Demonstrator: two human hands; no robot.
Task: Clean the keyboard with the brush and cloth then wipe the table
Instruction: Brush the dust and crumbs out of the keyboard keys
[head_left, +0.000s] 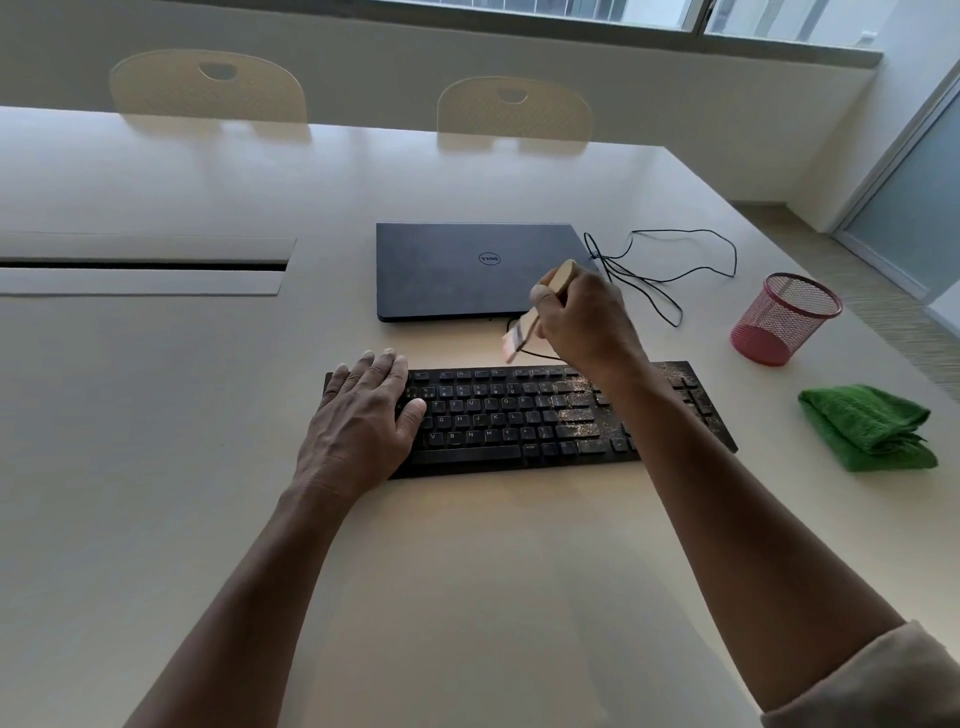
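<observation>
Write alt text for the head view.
A right hand holds a wooden-handled brush above a dusty black keyboard that the left hand steadies; a folded green cloth lies to its right.

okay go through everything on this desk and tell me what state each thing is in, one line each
Keyboard: flat on the table, gritty debris on its right half.
Brush: raised above the keyboard's far edge, motion-blurred.
Right hand: grips the brush.
Left hand: flat on the keyboard's left end.
Cloth: folded, untouched.
Laptop: lid closed.
Mesh cup: upright, looks empty.
Cable: loose, looped.
</observation>
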